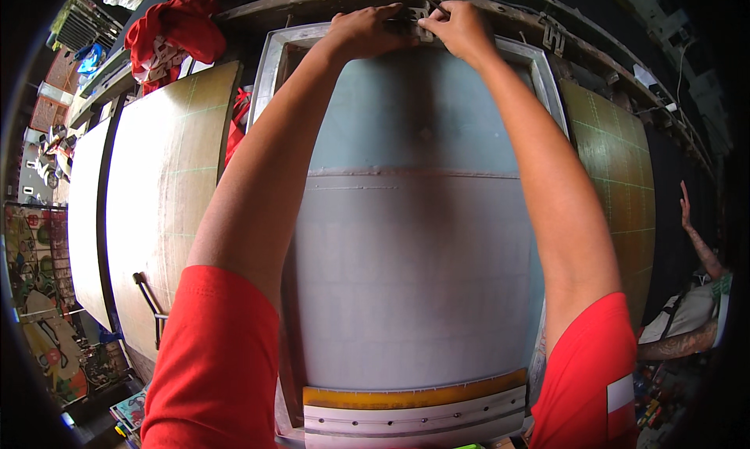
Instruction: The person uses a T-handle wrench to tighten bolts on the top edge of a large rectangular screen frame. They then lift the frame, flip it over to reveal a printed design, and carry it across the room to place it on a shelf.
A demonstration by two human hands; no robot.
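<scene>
My right fingers (437, 27) curled against metal clamp's (426, 35) right side, left fingers (384, 13) just left, can't tell either grip

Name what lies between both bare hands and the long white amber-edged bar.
Head view: the flat blue-grey panel inside the rectangular metal frame, crossed by a thin seam.

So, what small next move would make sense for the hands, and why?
Perhaps the right hand should steady the metal bracket at the far edge of the framed screen: that hand is already there, the left hand is close beside, and the squeegee lies at the near end, away from both.
</scene>
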